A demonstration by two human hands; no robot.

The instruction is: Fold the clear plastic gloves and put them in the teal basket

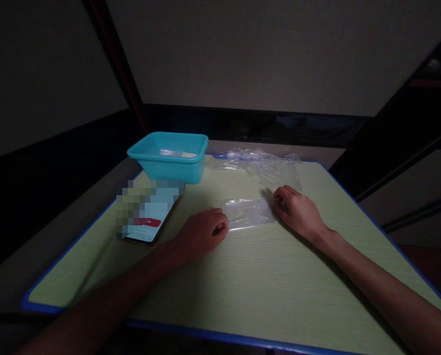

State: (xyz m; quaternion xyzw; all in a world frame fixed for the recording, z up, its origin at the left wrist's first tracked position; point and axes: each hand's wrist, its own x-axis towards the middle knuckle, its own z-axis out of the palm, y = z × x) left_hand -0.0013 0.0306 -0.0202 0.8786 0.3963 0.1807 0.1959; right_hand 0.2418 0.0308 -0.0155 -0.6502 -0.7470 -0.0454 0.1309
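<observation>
A small clear plastic bag (pixel 249 213) lies flat on the pale green table (pixel 242 276). My left hand (pixel 201 232) rests on the table with fingers curled, pinching the bag's left edge. My right hand (pixel 297 211) has its fingers bent and pressed on the bag's right edge. Both forearms lie across the table top.
A turquoise plastic tub (pixel 170 157) with something pale inside stands at the back left. A phone (pixel 150 213) with a lit screen lies in front of it. A heap of clear plastic bags (pixel 268 165) lies at the back centre. The table has a blue rim.
</observation>
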